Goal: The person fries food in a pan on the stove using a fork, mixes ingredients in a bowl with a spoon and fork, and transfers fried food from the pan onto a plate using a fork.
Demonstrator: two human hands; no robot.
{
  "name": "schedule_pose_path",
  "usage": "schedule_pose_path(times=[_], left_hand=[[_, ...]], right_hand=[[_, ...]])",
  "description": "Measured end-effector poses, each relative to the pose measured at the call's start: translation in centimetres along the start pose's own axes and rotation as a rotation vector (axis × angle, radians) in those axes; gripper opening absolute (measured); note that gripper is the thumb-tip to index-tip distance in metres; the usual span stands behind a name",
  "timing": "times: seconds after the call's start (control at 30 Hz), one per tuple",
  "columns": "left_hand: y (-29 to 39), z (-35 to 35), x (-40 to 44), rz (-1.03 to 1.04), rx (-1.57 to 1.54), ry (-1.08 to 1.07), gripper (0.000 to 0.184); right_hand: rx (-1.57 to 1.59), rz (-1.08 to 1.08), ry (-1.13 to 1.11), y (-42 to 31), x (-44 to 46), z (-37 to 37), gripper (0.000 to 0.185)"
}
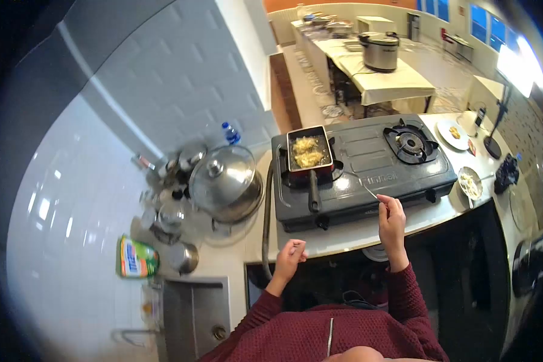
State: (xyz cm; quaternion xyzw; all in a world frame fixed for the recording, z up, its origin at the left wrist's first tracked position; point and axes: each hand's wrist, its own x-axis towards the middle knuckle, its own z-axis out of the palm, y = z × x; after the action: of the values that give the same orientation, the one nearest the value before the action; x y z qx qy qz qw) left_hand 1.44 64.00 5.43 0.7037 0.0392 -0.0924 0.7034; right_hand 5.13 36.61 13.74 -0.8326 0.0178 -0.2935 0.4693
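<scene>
Nubby maroon sweater (283, 330), right hand (392, 222) around slim metal utensil (370, 192), rectangular pan (314, 194).

Head-worn camera here, wide view angled forward and down over the bench (217, 259), frying pan (314, 192) near, silver cooker (381, 54) far off.

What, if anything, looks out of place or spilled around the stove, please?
Nothing clearly stands out. The pan sits on the stove with the food inside it, and the right hand holds a thin utensil. Bright specks beside the pan could be glare or splatter; I cannot tell.
</scene>
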Motion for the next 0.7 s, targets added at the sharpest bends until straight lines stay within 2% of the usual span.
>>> schedule_pose_path(times=[0.13,0.23,0.43,0.57,0.7], left_hand=[[1.5,-1.6,5.2,-0.009,-0.089,-0.226,0.032],[2.4,-1.9,7.7,-0.017,-0.084,-0.319,0.036],[3.2,-1.2,10.7,-0.123,-0.153,-0.407,0.049],[3.9,-0.5,11.0,-0.146,-0.155,-0.415,0.047],[4.4,0.3,11.0,-0.165,-0.192,-0.426,0.041]], right_hand=[[-0.1,0.043,0.014,-3.0,0.2,3.2,0.013],[-0.124,-0.071,0.079,-3.7,1.4,5.8,0.011],[-0.122,0.033,0.07,-3.3,7.1,8.9,0.017],[0.019,0.182,-0.07,-3.0,12.0,10.7,0.018],[0.182,0.199,-0.146,-1.6,15.1,12.5,0.018]])
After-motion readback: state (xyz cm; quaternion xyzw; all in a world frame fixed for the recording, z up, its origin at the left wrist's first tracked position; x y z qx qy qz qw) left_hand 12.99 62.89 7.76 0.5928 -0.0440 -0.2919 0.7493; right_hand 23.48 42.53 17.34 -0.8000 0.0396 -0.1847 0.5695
